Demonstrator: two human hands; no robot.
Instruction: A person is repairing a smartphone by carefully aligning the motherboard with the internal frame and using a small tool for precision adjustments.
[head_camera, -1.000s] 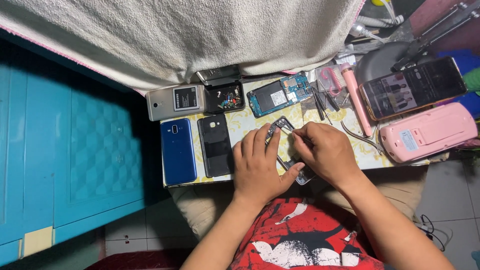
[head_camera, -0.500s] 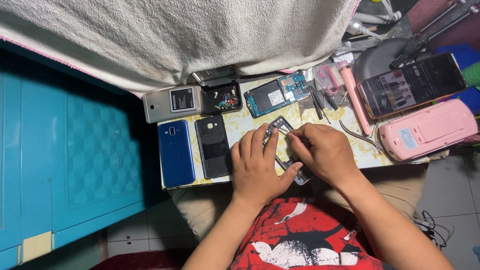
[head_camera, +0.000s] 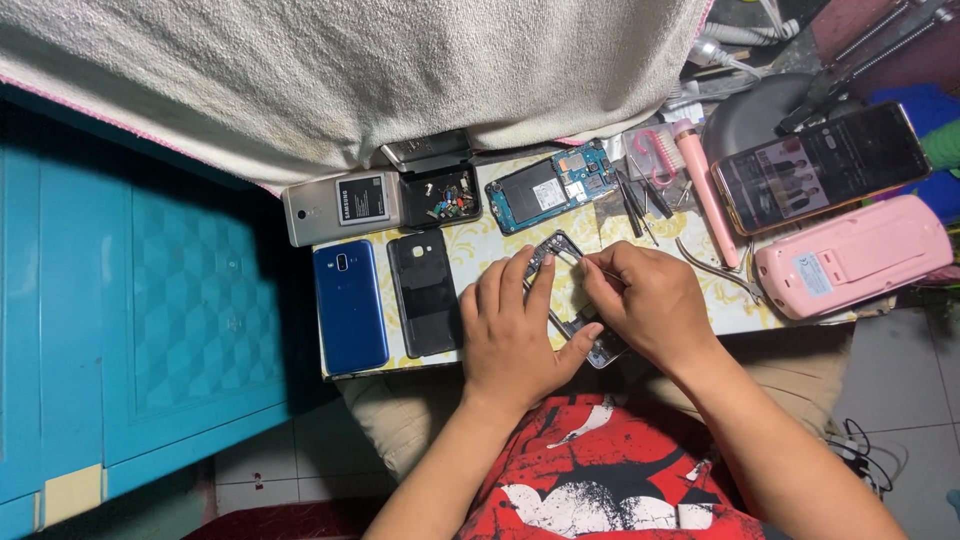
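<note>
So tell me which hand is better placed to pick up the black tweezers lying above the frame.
Right, probably. The right hand sits just below the black tweezers, with bare table between them. The left hand lies farther off and pins down the phone frame.

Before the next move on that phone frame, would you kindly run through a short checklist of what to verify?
1. Left hand steadies the phone frame: ok, fingers lie across it and the thumb is at its lower corner.
2. Right hand pinches at the frame's upper edge: ok; whether it holds a tool, cannot tell.
3. Frame rests on the small table: ok, though its lower corner sits at the near edge.
4. Parts box of small pieces is open and apart from the hands: ok.
5. Circuit board and tweezers lie clear of the fingers: ok.
6. Screws left in the frame: cannot tell.
</note>
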